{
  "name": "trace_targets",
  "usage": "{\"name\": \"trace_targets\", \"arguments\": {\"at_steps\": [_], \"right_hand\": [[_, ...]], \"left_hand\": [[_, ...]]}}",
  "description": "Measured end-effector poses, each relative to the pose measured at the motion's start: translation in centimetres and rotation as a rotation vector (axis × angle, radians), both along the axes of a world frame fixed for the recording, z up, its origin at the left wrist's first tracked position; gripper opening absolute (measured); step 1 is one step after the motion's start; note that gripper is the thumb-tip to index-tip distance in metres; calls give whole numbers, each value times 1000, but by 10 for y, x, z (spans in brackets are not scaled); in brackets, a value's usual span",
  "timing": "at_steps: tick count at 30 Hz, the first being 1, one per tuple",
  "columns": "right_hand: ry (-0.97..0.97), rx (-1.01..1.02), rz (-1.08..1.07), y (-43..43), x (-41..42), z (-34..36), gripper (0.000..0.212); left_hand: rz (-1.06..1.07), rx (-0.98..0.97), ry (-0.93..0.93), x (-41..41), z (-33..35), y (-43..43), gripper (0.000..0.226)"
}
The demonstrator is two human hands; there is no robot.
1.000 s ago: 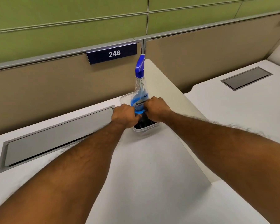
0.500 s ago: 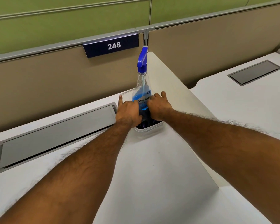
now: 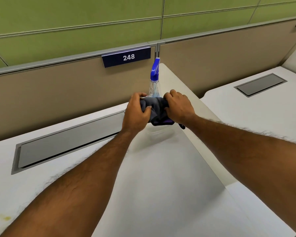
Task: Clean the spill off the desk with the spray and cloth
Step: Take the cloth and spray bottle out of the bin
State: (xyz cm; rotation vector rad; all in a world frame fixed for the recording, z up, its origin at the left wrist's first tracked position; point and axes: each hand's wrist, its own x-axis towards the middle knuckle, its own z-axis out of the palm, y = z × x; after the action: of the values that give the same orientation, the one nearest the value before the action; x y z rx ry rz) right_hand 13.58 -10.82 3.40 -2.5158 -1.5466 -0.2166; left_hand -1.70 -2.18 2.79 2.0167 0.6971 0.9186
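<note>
Setting: office cubicle with a white desk [image 3: 161, 194], tan partition panels topped by a green wall, and a dark blue sign [image 3: 126, 57] reading 248.
Left hand [image 3: 137, 113]: fingers curled and pressed onto the left end of a dark grey cloth [image 3: 156, 106], thumb pinching it from the near side.
Right hand [image 3: 179, 106]: fingers curled over the cloth's right end, gripping it.
Cloth: bunched between both hands, held up above a clear plastic container [image 3: 161, 134] on the desk; a purple edge hangs underneath.
Spray bottle [image 3: 154, 82]: upright just behind the cloth, blue trigger head on top, lower part hidden by the hands.
Spill: a faint yellowish stain [image 3: 6, 218] at the near left corner of the desk, well apart from both hands.
Step in hand: judged to be lifting the cloth out of the container; spraying and wiping not yet done.
Risks: the hanging cloth could snag the bottle or container and tip either one, since all three sit close together.
Edges: a low white divider [image 3: 186, 93] runs along the right of the hands; a recessed grey cable tray [image 3: 67, 144] lies to the left.
Open room: bare desk towards the viewer gives a free path back to the stain.
</note>
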Motion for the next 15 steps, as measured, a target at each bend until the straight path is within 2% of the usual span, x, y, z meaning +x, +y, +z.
{"name": "trace_targets", "arguments": {"at_steps": [3, 7, 10, 13, 15], "right_hand": [[115, 132, 47, -13, -15, 13, 39], [584, 403, 325, -38, -70, 28, 45], [843, 406, 421, -52, -121, 34, 66], [927, 435, 392, -54, -162, 37, 80], [966, 476, 347, -54, -186, 38, 67]], "left_hand": [[13, -257, -115, -21, 25, 2, 44], [59, -523, -199, -55, 55, -4, 43], [37, -706, -185, -82, 77, -11, 45], [-19, -841, -99, -114, 98, -21, 42], [-61, -885, -93, -140, 108, -29, 33]]}}
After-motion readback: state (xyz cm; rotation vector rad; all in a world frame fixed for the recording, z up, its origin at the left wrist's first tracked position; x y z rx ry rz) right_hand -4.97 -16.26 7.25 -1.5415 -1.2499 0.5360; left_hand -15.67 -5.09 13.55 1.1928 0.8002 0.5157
